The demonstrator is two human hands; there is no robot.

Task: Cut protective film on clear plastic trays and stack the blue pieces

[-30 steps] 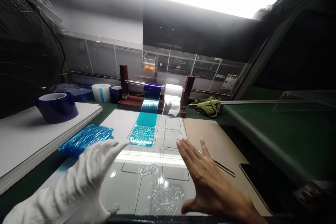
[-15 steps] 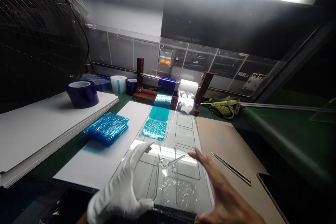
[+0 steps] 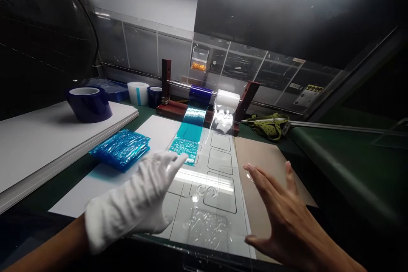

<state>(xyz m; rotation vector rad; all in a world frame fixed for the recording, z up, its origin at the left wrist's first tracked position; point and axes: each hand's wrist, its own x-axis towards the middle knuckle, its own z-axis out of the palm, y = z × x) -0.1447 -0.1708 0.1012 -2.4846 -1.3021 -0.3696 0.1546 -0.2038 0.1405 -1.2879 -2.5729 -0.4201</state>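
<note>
My left hand (image 3: 140, 193), in a white glove, hovers over the left of a lined sheet (image 3: 219, 180) under a glossy clear surface. Its thumb is apart from its fingers, and the fingertips are near the turquoise film strip (image 3: 186, 149). Off the sheet's right edge, over the tan board (image 3: 264, 153), is my bare right hand (image 3: 283, 204) with its fingers spread and nothing visible in them. A clear textured film piece (image 3: 207, 227) lies between the hands, towards the front. Small clear curled shapes (image 3: 207, 192) show just beyond it.
At the back, a stand with dark red posts (image 3: 248, 100) carries a blue film roll (image 3: 200, 94) and a clear film roll (image 3: 227, 100). A blue film stack (image 3: 123, 149) lies left, beside white boards (image 3: 41, 140) bearing a large blue roll (image 3: 89, 104). A yellow-green cloth item (image 3: 269, 126) lies back right.
My left hand has moved forward towards the turquoise strip. My right hand has shifted right, spreading its fingers, and now covers where a thin metal tool lay. The view has shifted slightly.
</note>
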